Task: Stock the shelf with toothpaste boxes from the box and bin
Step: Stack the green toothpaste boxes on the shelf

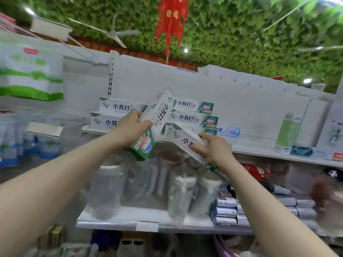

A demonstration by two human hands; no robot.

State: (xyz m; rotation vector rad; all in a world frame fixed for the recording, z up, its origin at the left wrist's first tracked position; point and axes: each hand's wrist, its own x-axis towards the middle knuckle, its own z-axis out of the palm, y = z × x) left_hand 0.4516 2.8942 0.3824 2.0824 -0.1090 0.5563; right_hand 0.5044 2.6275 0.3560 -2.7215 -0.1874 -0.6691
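With the left hand (pixel 134 127) clasping a steeply tilted toothpaste box (pixel 160 117) and the right hand (pixel 215 150) clasping a second box (pixel 185 141) over the shelf (pixel 252 152) front edge (apparently unsupported), either could clip and topple the stacked boxes (pixel 193 115).

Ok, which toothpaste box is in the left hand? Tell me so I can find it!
Find the white shelf in the middle, where toothpaste boxes lie flat in two stacks. Between the stacks, the left hand holds one box. It alone stands nearly upright, green end down; the stacked ones and the slanted box in the right hand lie sideways.
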